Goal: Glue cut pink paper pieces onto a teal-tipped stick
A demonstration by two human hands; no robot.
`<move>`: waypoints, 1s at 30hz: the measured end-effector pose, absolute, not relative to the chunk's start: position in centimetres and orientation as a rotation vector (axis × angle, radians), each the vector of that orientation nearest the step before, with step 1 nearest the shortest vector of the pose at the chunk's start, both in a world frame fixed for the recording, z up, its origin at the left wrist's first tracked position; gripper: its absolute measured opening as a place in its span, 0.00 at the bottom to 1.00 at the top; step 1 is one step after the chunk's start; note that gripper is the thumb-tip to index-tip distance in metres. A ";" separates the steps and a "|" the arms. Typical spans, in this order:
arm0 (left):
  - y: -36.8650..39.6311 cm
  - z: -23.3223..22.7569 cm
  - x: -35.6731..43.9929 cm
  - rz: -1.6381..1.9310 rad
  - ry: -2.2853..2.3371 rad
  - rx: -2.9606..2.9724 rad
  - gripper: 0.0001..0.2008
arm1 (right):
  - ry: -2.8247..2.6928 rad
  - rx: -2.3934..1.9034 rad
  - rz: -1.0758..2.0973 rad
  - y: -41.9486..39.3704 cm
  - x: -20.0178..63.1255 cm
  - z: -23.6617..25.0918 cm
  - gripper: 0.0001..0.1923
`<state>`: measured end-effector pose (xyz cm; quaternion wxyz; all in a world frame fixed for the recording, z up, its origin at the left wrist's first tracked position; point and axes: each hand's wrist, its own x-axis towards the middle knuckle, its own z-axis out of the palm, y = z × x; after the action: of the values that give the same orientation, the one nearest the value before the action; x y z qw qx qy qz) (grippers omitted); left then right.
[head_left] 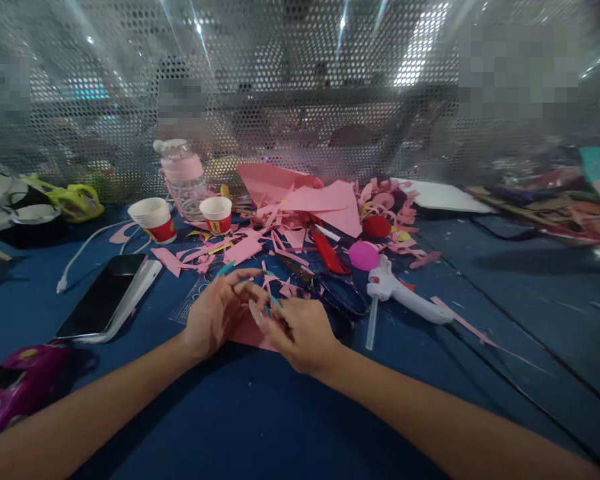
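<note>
My left hand point(214, 312) and my right hand point(303, 332) meet just above the table. Their fingers are bent and the fingertips come together, with long teal nails showing. Whatever is pinched between them is too small or hidden to make out. Under the hands lies a piece of pink paper point(250, 335), partly covered. A clear plastic stencil ruler point(184, 308) pokes out beyond my left hand. Dark-handled scissors point(343, 293) lie just past my right hand, beside a red-handled cutter point(330, 252). A white glue gun point(410, 297) with a clear glue stick point(372, 325) rests to the right.
Pink paper scraps point(245, 247) and larger pink sheets point(325, 200) pile up behind the hands. Paper cups point(153, 217), a pink-lidded bottle point(184, 177), a phone point(103, 293) and a purple object point(27, 380) stand or lie leftward. A perforated metal screen point(290, 100) closes the back.
</note>
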<state>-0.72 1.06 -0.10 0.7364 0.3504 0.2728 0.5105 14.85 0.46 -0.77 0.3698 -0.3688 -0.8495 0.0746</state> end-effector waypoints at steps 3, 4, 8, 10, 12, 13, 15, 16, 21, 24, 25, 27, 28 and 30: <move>1.8 -0.7 -0.9 1.499 0.869 0.740 0.09 | -2.308 -0.736 -0.004 -0.1 14.7 -0.8 0.19; 2.0 -0.9 -1.0 1.565 0.934 0.727 0.08 | -2.315 -0.687 -0.075 -0.2 14.6 -0.8 0.18; 2.1 -1.9 -1.1 1.694 1.049 0.967 0.05 | -2.296 -0.623 -0.296 -0.5 14.2 -0.8 0.15; 1.8 -2.2 -1.1 1.674 1.113 1.118 0.07 | -2.288 -0.697 -0.363 -0.5 14.1 -0.8 0.15; 1.5 -2.4 -1.0 1.608 1.210 1.211 0.08 | -2.269 -0.938 -0.427 -0.4 14.0 -0.8 0.13; 1.4 -2.3 -1.0 1.578 1.254 1.239 0.09 | -2.265 -1.098 -0.446 -0.2 13.9 -0.8 0.12; 1.1 -2.2 -0.9 1.530 1.296 1.306 0.09 | -2.283 -1.406 -0.421 0.1 13.8 -0.6 0.11; 0.9 -2.1 -0.9 1.489 1.285 1.368 0.09 | -2.305 -1.522 -0.376 0.3 13.8 -0.5 0.10; 0.4 -1.5 -0.9 1.197 1.271 1.805 0.12 | -2.451 -1.724 -0.126 0.9 13.7 0.0 0.13; 1.2 -1.5 -1.6 1.282 1.546 2.011 0.11 | -2.448 -1.738 -0.091 1.0 13.7 0.1 0.12; 1.7 -1.5 -2.0 1.360 1.638 2.094 0.12 | -2.437 -1.739 -0.096 1.0 13.6 0.0 0.12; 2.7 -1.7 -2.7 1.455 1.856 2.301 0.15 | -2.418 -1.734 -0.120 1.0 13.6 -0.1 0.14; 3.2 -1.8 -3.0 1.416 1.987 2.382 0.19 | -2.412 -1.731 -0.132 1.0 13.6 -0.2 0.14; 3.8 -2.0 -3.5 1.207 2.260 2.494 0.25 | -2.402 -1.723 -0.148 1.0 13.6 -0.3 0.15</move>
<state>-3.51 3.76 -2.02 -0.2153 0.6811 0.6173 0.3296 13.60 0.97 -0.28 0.0906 -0.5798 -0.8081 -0.0499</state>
